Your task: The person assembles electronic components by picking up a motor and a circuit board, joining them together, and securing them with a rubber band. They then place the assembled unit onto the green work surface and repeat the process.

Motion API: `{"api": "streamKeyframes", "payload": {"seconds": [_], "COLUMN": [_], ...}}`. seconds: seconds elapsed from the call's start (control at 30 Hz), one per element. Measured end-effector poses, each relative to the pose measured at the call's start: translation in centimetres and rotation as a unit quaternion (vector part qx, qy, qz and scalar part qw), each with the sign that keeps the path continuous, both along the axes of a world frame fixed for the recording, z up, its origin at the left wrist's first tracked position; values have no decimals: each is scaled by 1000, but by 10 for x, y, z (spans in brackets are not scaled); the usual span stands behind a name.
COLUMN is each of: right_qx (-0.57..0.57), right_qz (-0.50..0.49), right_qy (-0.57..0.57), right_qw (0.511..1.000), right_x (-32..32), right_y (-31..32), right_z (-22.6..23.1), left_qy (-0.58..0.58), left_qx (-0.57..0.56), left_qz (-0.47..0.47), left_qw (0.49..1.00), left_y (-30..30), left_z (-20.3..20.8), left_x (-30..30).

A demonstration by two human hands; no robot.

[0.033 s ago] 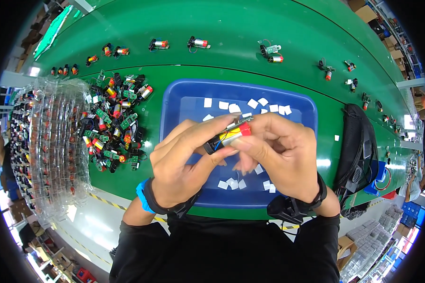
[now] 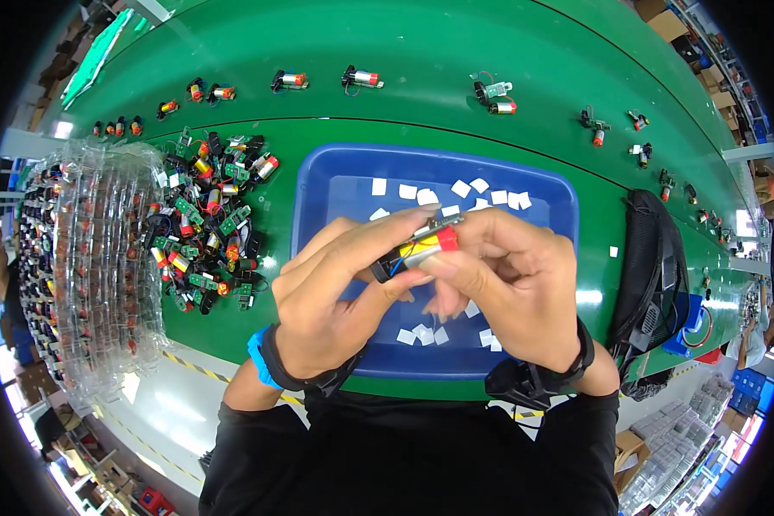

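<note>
Over the middle of a blue rectangular plastic tray (image 2: 439, 153), a small assembly of silver cylinder, red end cap and black end piece (image 2: 421, 248) is held up between two bare hands, a yellow and a blue wire crossing its side. The left hand (image 2: 322, 297) has its grip clamped on the black end, thumb below and fingers above, covering much of that piece. The right hand (image 2: 529, 288) has its grip closed at the red end, thumb against the side of the cylinder; its lower fingers curl inward, and their contact is hard to make out. A thin edge of circuit board shows along the top, its face turned out of sight.

The hands hide the middle of the tray and some of the white square pieces (image 2: 378, 187) scattered in it. On the green bench (image 2: 206, 335), left of the tray, lies a tangled heap of similar assemblies (image 2: 178, 261), too jumbled to separate. Beside it stand clear plastic blister trays (image 2: 103, 284), their contents blurred by glare. A black mesh bag (image 2: 645, 267) lies to the right, partly in its own shadow.
</note>
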State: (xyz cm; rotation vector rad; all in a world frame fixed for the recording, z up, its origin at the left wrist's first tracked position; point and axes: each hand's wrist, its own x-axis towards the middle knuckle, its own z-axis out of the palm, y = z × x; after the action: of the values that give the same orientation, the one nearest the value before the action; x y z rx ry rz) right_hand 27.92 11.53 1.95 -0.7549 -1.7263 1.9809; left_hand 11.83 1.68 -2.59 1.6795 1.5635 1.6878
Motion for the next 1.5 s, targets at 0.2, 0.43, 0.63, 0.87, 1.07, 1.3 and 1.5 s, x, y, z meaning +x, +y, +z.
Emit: {"api": "streamKeyframes", "payload": {"seconds": [0.2,0.43,0.63,0.87,1.07,1.3,1.5], "right_qx": [-2,445,597,514,511,725,569], "right_qz": [45,11,49,71,26,-23,6], "right_qy": [-56,-47,-46,-110,-222,-200,-224], "right_qw": [997,894,800,848,830,659,791], "right_x": [2,5,0,-36,-47,12,15], "right_y": [11,30,33,113,177,244,194], "right_z": [0,2,1,-18,-75,-100,-54], "left_qy": [66,-417,-354,-364,-335,-178,-182], "left_qx": [-14,-224,-329,-162,-211,-211,-179], "left_qz": [-28,-86,-128,1,-53,-4,7], "left_qw": [997,876,866,917,917,961,967], "left_y": [-2,12,13,19,26,29,34], "left_z": [7,27,20,4,11,13,7], "left_x": [-5,-1,-11,15,3,14,18]}}
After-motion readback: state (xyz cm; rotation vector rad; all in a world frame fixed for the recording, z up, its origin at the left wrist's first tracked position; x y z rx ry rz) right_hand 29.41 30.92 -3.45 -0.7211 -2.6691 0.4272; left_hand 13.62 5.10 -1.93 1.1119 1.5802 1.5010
